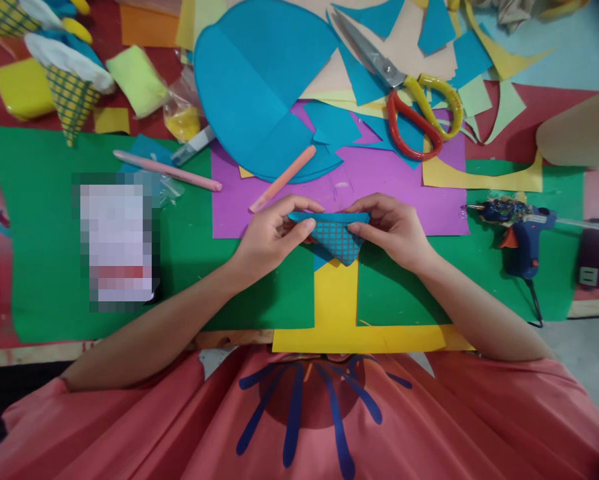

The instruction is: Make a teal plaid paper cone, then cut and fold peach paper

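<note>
A small blue paper cone (340, 241) with a dark grid drawn on it hangs point down between my hands, its wide edge up. My left hand (274, 233) pinches its left corner between thumb and fingers. On the other side, my right hand (392, 230) pinches the right corner, thumb in front and fingers behind. Beneath the cone lies a yellow paper strip (336, 293) on green paper (259, 300). Just beyond my hands is a purple sheet (379, 180), with an orange marker (284, 179) lying across its left part.
Scissors (396, 80) with red and yellow handles lie on paper scraps at the back. A large blue paper disc (259, 80) is left of them. A glue gun (524, 240) rests at right; a pink pen (166, 171) and blurred phone (116, 240) lie left.
</note>
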Demonstrator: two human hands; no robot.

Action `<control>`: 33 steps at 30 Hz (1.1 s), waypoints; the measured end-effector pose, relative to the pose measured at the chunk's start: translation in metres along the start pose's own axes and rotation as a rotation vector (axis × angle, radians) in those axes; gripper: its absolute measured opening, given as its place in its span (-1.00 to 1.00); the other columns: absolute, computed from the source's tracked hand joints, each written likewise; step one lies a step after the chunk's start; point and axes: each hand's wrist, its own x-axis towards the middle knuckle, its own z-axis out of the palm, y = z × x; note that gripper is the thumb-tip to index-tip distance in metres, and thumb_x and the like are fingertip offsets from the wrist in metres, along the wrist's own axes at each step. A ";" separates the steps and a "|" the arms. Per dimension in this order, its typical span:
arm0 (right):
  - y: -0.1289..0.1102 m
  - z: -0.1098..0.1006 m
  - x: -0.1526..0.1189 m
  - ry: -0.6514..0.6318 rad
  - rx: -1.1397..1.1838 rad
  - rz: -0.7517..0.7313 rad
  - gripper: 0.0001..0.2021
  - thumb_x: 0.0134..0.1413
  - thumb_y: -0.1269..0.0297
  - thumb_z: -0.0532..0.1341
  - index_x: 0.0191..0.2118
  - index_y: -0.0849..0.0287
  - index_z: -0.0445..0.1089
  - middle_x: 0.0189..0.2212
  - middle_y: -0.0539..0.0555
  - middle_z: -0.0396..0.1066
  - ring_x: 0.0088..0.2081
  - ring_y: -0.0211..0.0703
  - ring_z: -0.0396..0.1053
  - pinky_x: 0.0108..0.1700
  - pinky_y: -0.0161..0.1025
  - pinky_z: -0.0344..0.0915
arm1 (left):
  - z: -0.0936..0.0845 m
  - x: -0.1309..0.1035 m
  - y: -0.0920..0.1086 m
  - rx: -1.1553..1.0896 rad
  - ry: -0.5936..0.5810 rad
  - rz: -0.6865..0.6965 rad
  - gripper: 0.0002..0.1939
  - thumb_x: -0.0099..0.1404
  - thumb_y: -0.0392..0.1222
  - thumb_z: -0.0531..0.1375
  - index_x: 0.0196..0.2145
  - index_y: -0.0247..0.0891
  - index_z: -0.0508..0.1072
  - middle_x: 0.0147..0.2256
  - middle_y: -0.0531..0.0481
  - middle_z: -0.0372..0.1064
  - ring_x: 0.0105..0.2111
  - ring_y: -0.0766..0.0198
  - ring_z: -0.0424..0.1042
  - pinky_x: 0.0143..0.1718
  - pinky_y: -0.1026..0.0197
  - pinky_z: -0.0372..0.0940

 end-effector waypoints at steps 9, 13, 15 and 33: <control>0.001 0.000 0.001 0.032 0.005 0.018 -0.75 -0.05 0.10 0.39 -0.32 0.14 0.46 -0.38 -0.01 0.51 -0.37 -0.27 0.45 -0.32 -0.29 0.43 | -0.001 0.001 0.001 0.009 0.009 -0.030 -0.78 0.23 -0.05 0.22 -0.23 -0.22 0.48 -0.36 0.02 0.48 -0.48 0.33 0.49 -0.45 0.29 0.43; 0.001 -0.002 0.002 0.054 0.008 0.022 -0.79 -0.03 0.14 0.38 -0.31 0.13 0.46 -0.41 -0.04 0.49 -0.39 -0.29 0.43 -0.33 -0.30 0.42 | -0.003 0.000 0.001 -0.032 0.036 -0.043 -0.70 0.23 0.00 0.23 -0.16 -0.23 0.48 -0.45 0.05 0.46 -0.45 0.30 0.50 -0.40 0.26 0.44; 0.001 -0.003 0.002 0.061 0.010 0.025 -0.82 -0.02 0.17 0.37 -0.32 0.12 0.45 -0.43 -0.05 0.48 -0.41 -0.29 0.43 -0.34 -0.30 0.42 | -0.004 0.000 0.000 -0.033 0.073 -0.037 -0.70 0.23 0.00 0.24 -0.16 -0.23 0.49 -0.47 0.05 0.46 -0.44 0.30 0.49 -0.41 0.28 0.42; 0.002 -0.002 0.000 0.064 0.006 -0.026 -0.83 0.02 0.20 0.36 -0.30 0.15 0.45 -0.42 -0.05 0.50 -0.40 -0.32 0.47 -0.32 -0.34 0.46 | -0.004 0.000 0.000 -0.039 0.137 -0.015 -0.80 0.22 -0.11 0.24 -0.22 -0.23 0.53 -0.53 0.07 0.41 -0.55 0.37 0.35 -0.55 0.33 0.23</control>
